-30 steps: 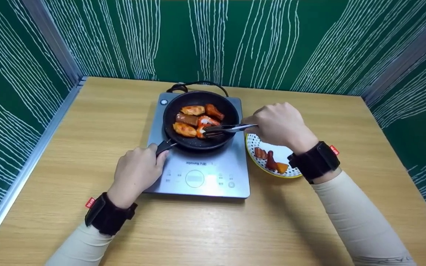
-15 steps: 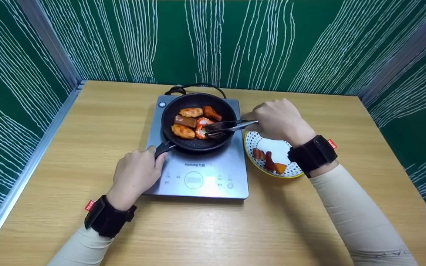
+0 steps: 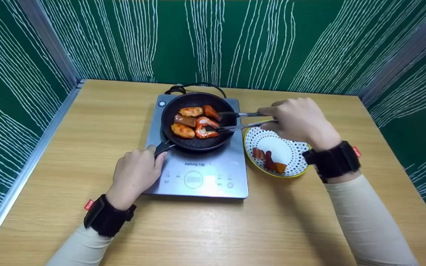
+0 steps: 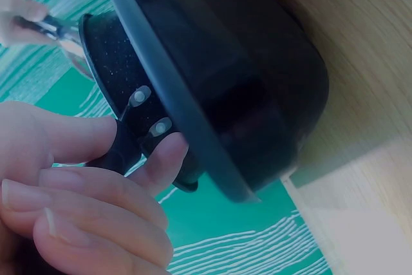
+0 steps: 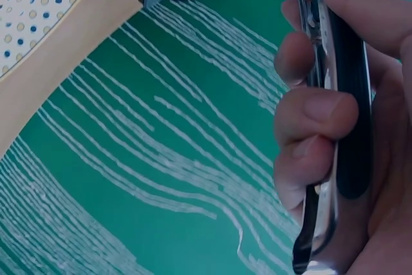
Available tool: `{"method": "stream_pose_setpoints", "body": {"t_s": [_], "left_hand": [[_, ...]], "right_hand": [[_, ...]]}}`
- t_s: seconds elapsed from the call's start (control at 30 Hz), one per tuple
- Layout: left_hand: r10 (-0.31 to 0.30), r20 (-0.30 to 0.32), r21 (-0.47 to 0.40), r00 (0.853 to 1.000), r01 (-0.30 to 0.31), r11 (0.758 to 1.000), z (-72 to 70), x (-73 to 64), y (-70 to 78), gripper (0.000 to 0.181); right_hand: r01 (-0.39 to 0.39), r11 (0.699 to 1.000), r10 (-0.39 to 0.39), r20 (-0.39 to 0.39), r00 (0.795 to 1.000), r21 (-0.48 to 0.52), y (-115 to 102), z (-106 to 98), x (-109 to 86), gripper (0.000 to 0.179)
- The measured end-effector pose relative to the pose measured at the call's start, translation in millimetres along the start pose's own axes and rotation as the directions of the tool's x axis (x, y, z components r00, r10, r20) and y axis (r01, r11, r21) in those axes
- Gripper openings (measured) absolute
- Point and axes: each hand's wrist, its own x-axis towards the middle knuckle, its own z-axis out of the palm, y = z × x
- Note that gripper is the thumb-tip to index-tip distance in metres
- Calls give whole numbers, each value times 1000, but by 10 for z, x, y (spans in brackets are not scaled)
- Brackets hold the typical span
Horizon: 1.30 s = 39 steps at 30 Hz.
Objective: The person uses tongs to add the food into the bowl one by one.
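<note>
My left hand (image 3: pixel 138 171) grips the black handle (image 3: pixel 164 147) of a frying pan (image 3: pixel 200 145) that sits on an induction cooker. In the left wrist view the fingers wrap that handle just behind its two rivets. My right hand (image 3: pixel 297 120) holds metal tongs (image 3: pixel 240 127) whose arms are spread apart over the pan's right side. One tip is right by the shrimp (image 3: pixel 205 135), the other by a small drumstick (image 3: pixel 211 112). Also in the pan lie two chicken wings (image 3: pixel 183 131) and a brown flat slab (image 3: pixel 185 120). In the right wrist view the fingers curl round the tongs' black-padded handle (image 5: pixel 351 107).
The silver induction cooker (image 3: pixel 198 190) stands on a wooden table (image 3: pixel 183 229), its black cord (image 3: pixel 205 84) behind. A dotted, yellow-rimmed plate (image 3: pixel 297 170) to its right carries several food pieces (image 3: pixel 268 160). Green, white-streaked panels (image 3: pixel 250 44) enclose the table.
The tongs have spread open and drawn back to the right with my right hand, leaving the shrimp lying in the pan. My left hand stays on the handle.
</note>
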Motion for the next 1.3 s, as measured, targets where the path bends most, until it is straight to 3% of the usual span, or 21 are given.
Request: {"method": "stream_pose_setpoints", "body": {"t_s": [0.23, 0.43, 0.7, 0.93, 1.1, 1.3], "left_hand": [[21, -48, 13, 999, -20, 1000, 10, -3, -8, 39], [13, -36, 2, 999, -13, 1000, 10, -7, -13, 39], [10, -36, 6, 999, -9, 1000, 24, -11, -12, 39], [16, -20, 8, 1000, -16, 1000, 29, 3, 7, 40], [15, -33, 12, 999, -14, 1000, 19, -8, 6, 39], [11, -34, 14, 999, -11, 1000, 13, -14, 5, 39]], "right_hand": [[-106, 987, 113, -51, 992, 120, 188, -6, -419, 45], [-246, 949, 252, -5, 968, 198, 317, 107, -791, 54], [-345, 906, 336, 79, 939, 246, 471, 265, -1077, 57], [-417, 867, 369, 210, 905, 273, 576, 367, -1241, 61], [-452, 848, 382, 271, 883, 276, 601, 423, -1248, 60], [-429, 859, 355, 281, 892, 278, 532, 493, -1163, 56]]}}
